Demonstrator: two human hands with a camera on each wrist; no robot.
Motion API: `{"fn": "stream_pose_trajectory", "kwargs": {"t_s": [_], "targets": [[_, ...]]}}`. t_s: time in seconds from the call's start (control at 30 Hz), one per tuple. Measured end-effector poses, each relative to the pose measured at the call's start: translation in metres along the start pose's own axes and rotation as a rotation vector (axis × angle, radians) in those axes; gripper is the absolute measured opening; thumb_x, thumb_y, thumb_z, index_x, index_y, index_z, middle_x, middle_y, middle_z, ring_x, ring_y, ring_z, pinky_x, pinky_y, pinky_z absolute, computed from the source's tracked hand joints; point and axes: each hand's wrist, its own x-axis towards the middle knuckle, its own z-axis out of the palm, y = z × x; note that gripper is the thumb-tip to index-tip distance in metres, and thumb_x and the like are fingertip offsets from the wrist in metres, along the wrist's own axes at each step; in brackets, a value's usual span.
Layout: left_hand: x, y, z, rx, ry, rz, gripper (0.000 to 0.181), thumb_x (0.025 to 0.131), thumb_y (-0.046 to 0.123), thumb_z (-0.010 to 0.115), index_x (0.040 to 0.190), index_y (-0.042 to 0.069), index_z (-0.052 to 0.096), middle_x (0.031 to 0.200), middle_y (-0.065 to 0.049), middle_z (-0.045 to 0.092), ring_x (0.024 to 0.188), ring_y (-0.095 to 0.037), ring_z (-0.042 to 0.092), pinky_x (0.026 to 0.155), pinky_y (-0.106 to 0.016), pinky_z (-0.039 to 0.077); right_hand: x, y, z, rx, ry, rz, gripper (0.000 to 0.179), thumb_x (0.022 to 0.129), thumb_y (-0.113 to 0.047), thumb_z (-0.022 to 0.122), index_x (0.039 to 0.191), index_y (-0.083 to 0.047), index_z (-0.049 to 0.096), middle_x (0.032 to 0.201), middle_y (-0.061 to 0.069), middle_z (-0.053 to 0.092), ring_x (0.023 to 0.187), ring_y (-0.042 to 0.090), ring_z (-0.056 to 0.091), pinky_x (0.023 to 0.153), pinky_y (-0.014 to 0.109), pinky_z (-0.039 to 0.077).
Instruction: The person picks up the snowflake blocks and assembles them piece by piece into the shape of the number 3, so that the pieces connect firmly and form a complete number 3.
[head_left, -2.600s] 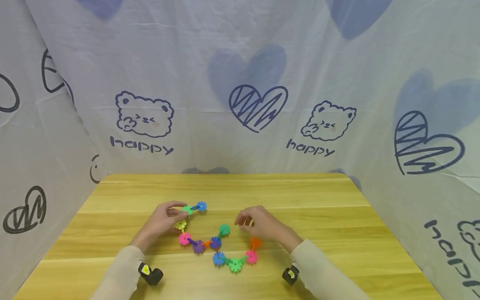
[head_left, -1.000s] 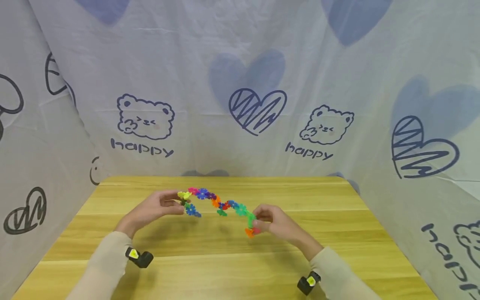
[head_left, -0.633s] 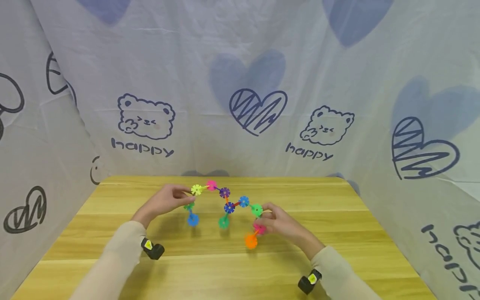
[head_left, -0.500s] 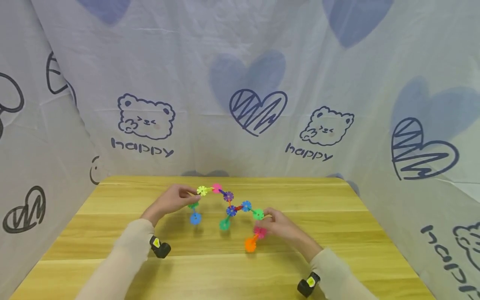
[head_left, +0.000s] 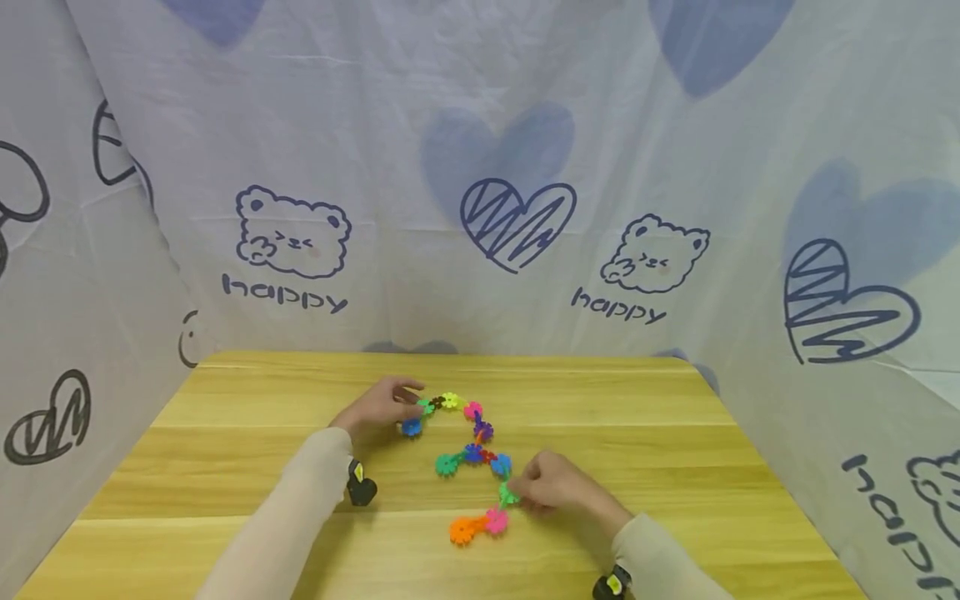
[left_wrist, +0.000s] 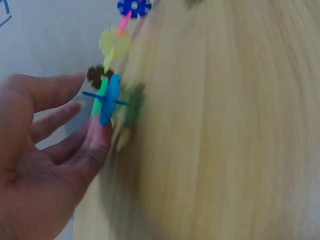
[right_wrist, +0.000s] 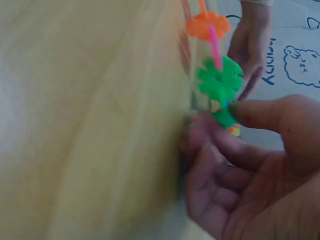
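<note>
A chain of colourful plastic snowflake discs (head_left: 500, 465) winds across the middle of the wooden table. My left hand (head_left: 384, 406) holds its far left end by a green disc (head_left: 426, 407), thumb and fingers curled about it. A blue disc (left_wrist: 110, 100) stands right at that thumb's tip in the left wrist view. At the chain's right side, my right hand (head_left: 558, 485) pinches a light green disc (head_left: 508, 493) between thumb and fingers. Below it the chain bends left through a pink disc (head_left: 496, 522) to an orange end disc (head_left: 462, 531). A teal disc (head_left: 447, 464) branches off at the centre.
The wooden table (head_left: 637, 417) reaches back to a pale cloth (head_left: 405, 275) printed with hearts and bears, which also hangs at both sides. A black wrist camera (head_left: 362, 486) sits on the left sleeve, another camera (head_left: 611, 583) on the right one.
The chain, lifted off the table about a second ago, has come lower and closer to the tabletop. My left hand has moved right and down, my right hand down; the orange end has swung left.
</note>
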Motion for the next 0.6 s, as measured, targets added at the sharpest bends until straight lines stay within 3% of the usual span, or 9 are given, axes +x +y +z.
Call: {"fn": "stream_pose_trajectory", "kwargs": {"t_s": [0.1, 0.17, 0.27, 0.33, 0.43, 0.6], "targets": [[-0.004, -0.002, -0.002, 0.004, 0.014, 0.013, 0.053, 0.099, 0.012, 0.068, 0.143, -0.010, 0.050, 0.137, -0.034, 0.058, 0.124, -0.046, 0.060, 0.102, -0.053, 0.056, -0.005, -0.003, -0.003, -0.137, 0.024, -0.026, 0.028, 0.097, -0.028, 0.071, 0.085, -0.003, 0.073, 0.074, 0.006, 0.069, 0.059, 0.012, 0.057, 0.054, 0.026, 0.048], [-0.008, -0.002, -0.004, 0.012, 0.019, 0.009, 0.050, 0.099, 0.013, 0.069, 0.140, -0.010, 0.053, 0.135, -0.032, 0.061, 0.119, -0.044, 0.064, 0.098, -0.051, 0.058, -0.007, -0.005, -0.006, -0.235, 0.058, -0.094, 0.021, 0.096, -0.026, 0.073, 0.098, -0.005, 0.072, 0.086, 0.008, 0.071, 0.069, 0.014, 0.061, 0.060, 0.029, 0.052], [-0.013, -0.001, -0.004, -0.004, 0.009, -0.015, 0.046, 0.096, 0.013, 0.073, 0.134, -0.009, 0.060, 0.123, -0.029, 0.067, 0.100, -0.034, 0.071, 0.084, -0.043, 0.063, -0.008, -0.006, -0.010, -0.351, 0.087, -0.280, 0.027, 0.092, -0.017, 0.077, 0.116, -0.008, 0.070, 0.109, 0.011, 0.067, 0.085, 0.018, 0.064, 0.072, 0.032, 0.056], [-0.014, -0.001, -0.003, -0.019, -0.010, -0.028, 0.045, 0.095, 0.012, 0.075, 0.132, -0.007, 0.062, 0.116, -0.025, 0.070, 0.088, -0.026, 0.072, 0.076, -0.038, 0.064, -0.008, -0.007, -0.011, -0.395, 0.058, -0.412, 0.037, 0.087, -0.009, 0.080, 0.123, -0.010, 0.070, 0.119, 0.013, 0.063, 0.092, 0.020, 0.065, 0.078, 0.030, 0.057], [-0.012, -0.002, 0.000, -0.002, -0.019, -0.024, 0.042, 0.093, 0.010, 0.076, 0.130, -0.006, 0.064, 0.106, -0.020, 0.073, 0.078, -0.019, 0.070, 0.071, -0.033, 0.063, -0.008, -0.007, -0.009, -0.420, -0.035, -0.538, 0.039, 0.082, -0.002, 0.082, 0.118, -0.012, 0.074, 0.126, 0.013, 0.058, 0.094, 0.017, 0.064, 0.081, 0.025, 0.056], [-0.006, -0.001, 0.008, 0.074, 0.028, 0.009, 0.035, 0.093, 0.007, 0.075, 0.126, -0.003, 0.068, 0.097, -0.014, 0.074, 0.079, -0.015, 0.067, 0.069, -0.028, 0.059, -0.007, -0.011, -0.002, -0.420, -0.123, -0.555, 0.026, 0.085, -0.004, 0.082, 0.108, -0.015, 0.079, 0.129, 0.011, 0.058, 0.091, 0.008, 0.061, 0.081, 0.020, 0.056]]}}
